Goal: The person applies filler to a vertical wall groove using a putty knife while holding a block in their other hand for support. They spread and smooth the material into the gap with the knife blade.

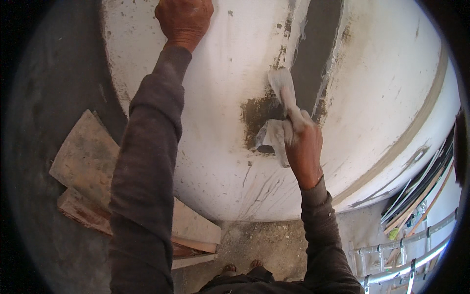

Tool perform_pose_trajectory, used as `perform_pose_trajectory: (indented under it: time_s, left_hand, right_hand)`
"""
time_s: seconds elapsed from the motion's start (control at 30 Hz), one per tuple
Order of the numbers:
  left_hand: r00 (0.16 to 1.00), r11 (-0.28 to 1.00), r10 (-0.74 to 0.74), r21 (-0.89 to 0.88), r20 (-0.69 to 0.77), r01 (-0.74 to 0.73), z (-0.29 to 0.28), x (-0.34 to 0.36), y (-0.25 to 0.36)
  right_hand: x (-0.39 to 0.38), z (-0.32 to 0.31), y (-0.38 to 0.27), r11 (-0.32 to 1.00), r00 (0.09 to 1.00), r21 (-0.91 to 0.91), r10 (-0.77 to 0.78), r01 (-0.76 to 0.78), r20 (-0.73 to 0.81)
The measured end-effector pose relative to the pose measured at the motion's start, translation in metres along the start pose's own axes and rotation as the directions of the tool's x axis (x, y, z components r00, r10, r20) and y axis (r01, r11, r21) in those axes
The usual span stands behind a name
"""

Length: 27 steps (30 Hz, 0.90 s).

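My right hand [304, 147] is closed round the handle of a putty knife [283, 88] smeared with white. Its blade points up along the left edge of a grey filled strip [316, 54] in the white wall [220, 98]. Beside the fingers is a crumpled, whitish, translucent piece [276, 137] like plastic film; whether the hand grips it, I cannot tell. It lies over a rough dark patch [257, 112] at the strip's lower end. My left hand [185, 19] is raised against the wall's upper left part, its fingers hidden or cut off by the top edge.
Dusty boards [88, 157] lean at the lower left, with a pale plank [196, 225] behind my left forearm. At the lower right stands a metal ladder [401, 269]; pipes and thin strips [421, 196] lie beyond it. My feet [257, 263] are on a gritty floor [264, 240].
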<state>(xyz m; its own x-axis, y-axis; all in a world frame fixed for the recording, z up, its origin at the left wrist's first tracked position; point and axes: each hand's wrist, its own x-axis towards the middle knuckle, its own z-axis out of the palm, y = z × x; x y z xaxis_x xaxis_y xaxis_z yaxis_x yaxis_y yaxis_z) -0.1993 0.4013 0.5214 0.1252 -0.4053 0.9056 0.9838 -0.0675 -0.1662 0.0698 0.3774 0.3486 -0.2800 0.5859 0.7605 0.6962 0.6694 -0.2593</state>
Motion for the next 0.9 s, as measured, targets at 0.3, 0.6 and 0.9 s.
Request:
perform_pose_trajectory:
  time_s: [0.3, 0.6, 0.9]
  left_hand:
    - [0.999, 0.999, -0.05, -0.005, 0.02, 0.05, 0.001, 0.0, 0.002]
    - [0.996, 0.997, -0.081, 0.006, 0.041, 0.081, 0.001, -0.001, 0.005]
    - [0.996, 0.996, -0.083, -0.017, 0.035, 0.084, 0.001, 0.0, 0.006]
  right_hand:
    - [0.019, -0.006, 0.002, 0.998, 0.997, 0.021, -0.064, 0.065, -0.049]
    - [0.034, 0.001, 0.008, 0.991, 0.979, -0.07, -0.121, 0.111, -0.166]
    - [0.019, -0.004, -0.001, 0.997, 0.995, -0.06, -0.052, 0.047, -0.083]
